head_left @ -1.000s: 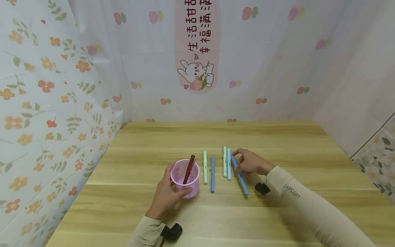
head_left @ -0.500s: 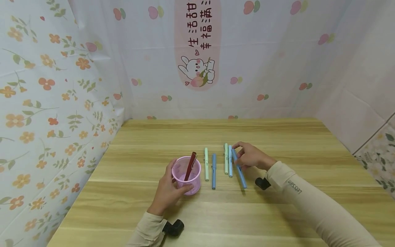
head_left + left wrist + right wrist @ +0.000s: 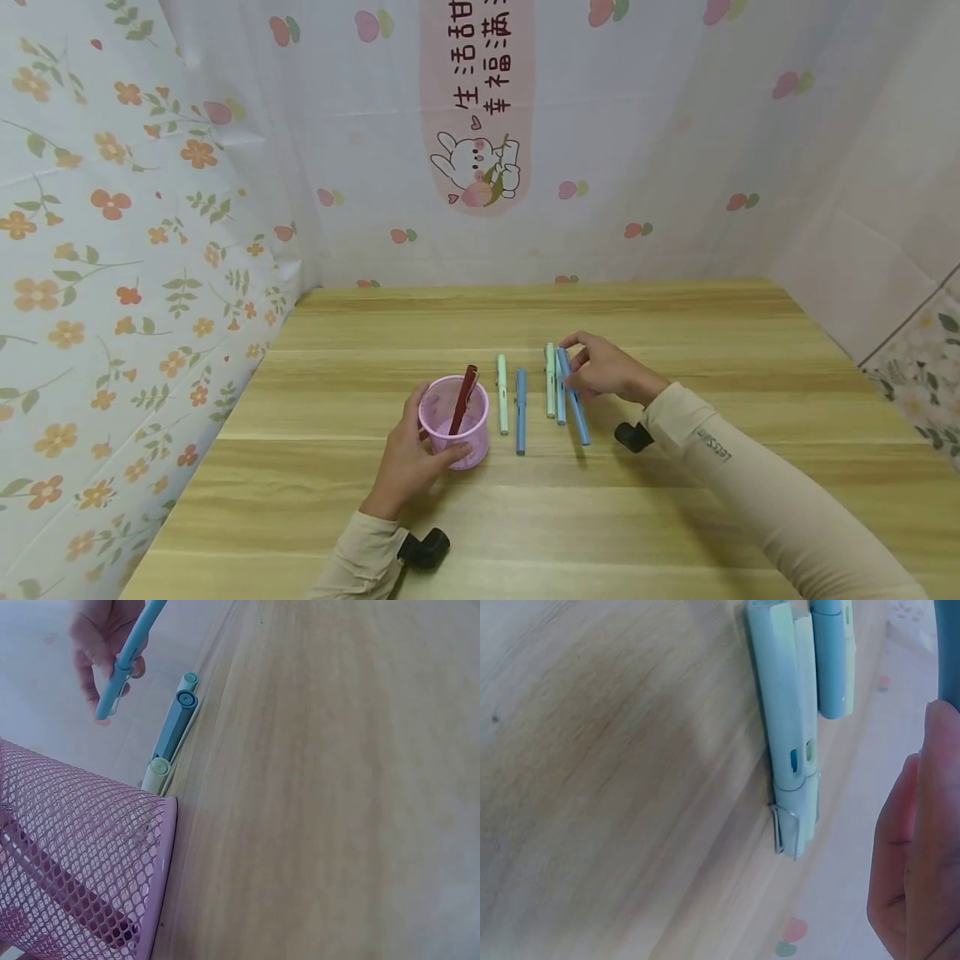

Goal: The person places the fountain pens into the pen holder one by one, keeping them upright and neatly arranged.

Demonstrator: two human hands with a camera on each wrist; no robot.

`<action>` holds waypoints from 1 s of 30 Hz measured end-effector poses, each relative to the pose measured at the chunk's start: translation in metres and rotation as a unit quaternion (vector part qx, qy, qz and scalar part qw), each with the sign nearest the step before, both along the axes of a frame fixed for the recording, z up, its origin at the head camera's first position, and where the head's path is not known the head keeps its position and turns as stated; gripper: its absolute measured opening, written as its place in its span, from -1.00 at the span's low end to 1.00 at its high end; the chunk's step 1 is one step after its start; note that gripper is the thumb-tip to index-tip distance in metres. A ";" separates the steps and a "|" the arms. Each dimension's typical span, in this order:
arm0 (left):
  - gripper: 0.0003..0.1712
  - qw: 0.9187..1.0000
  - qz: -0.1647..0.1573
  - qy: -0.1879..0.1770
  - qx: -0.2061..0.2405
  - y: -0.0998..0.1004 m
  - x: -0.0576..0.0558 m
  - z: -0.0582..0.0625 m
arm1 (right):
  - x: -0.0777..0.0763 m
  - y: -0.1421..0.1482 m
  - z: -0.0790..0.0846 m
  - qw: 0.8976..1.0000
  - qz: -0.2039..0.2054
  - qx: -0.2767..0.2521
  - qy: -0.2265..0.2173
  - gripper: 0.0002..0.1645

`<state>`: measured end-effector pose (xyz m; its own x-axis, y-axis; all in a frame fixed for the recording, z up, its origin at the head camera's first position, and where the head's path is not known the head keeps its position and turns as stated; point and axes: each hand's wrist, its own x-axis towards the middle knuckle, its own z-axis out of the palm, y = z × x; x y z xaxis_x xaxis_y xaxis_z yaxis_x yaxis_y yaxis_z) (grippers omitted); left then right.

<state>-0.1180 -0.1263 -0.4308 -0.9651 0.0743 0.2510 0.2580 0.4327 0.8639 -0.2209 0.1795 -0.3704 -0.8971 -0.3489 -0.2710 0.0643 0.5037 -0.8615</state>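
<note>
Over a wooden table (image 3: 570, 529), the right hand (image 3: 611, 369) pinches a blue pen (image 3: 578, 417), the left hand (image 3: 408, 460) gripping a cup (image 3: 477, 440).

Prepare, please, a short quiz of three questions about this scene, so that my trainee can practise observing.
1. True or false: the right hand holds a slim blue capped pen.
2. How many other pens lie on the pale wooden table?
3. Fill the gap: the left hand grips a round pink mesh cup, in which one ____ leans.

Key:
1. True.
2. Four: two pale green, two blue.
3. Dark red pen.
</note>
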 end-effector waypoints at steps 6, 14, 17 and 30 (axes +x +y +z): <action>0.16 1.000 -0.004 -0.003 -0.004 -0.002 0.001 -0.001 | 0.002 -0.005 -0.002 1.000 -0.008 -0.019 -0.004 -0.24; 0.17 1.000 0.001 -0.013 -0.002 -0.002 0.007 -0.003 | 0.007 -0.011 -0.004 0.999 -0.017 -0.030 0.006 -0.26; 0.16 1.000 -0.005 -0.004 0.002 -0.001 0.004 -0.003 | 0.006 -0.011 0.000 0.999 -0.018 -0.041 0.007 -0.26; 0.16 1.000 -0.005 -0.003 0.005 0.001 0.001 0.000 | 0.003 -0.014 0.007 0.997 -0.026 -0.065 0.022 -0.24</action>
<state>-0.1167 -0.1249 -0.4307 -0.9656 0.0824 0.2467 0.2581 0.4215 0.8693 -0.2177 0.1654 -0.3630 -0.9253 -0.3306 -0.1857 0.0475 0.3846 -0.9218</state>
